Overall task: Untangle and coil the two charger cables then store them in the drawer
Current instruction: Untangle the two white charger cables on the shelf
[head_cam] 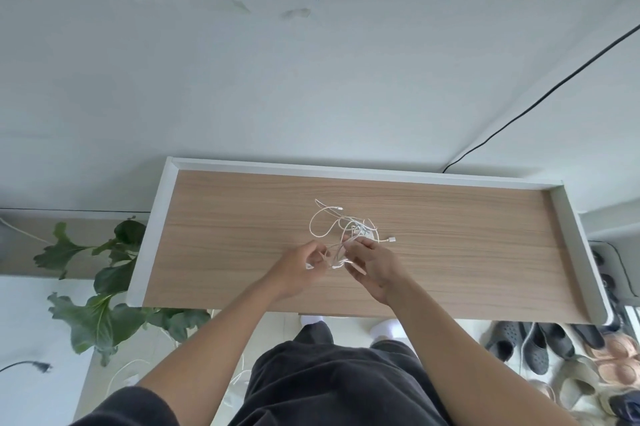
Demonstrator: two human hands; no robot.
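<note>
Though already begun, only at the first step by the look of it: untangling started, no cable freed, no coil wound, no storing done. No drawer anywhere in view, so impossible to say whether open or shut

Two charger cables (341,235) lying as one loose white snarl near the middle of the worktop (450,252), with thin loops spread toward the far side and a small plug poking out to the right of the knot. Pale, thin and limp; impossible to tell one from the other at the crossings

Left hand (301,270) at the near-left edge of the snarl, fingers curled in, pinching a strand close to a white end. Right hand (375,270) at the near-right edge, fingers bent over the knot and gripping strands; exact hold too small to make out. Hands close together, with the near part of the tangle between them

Left to do, as judged: draw the two apart, wind each into a coil, reach the drawer, lay both inside
</note>
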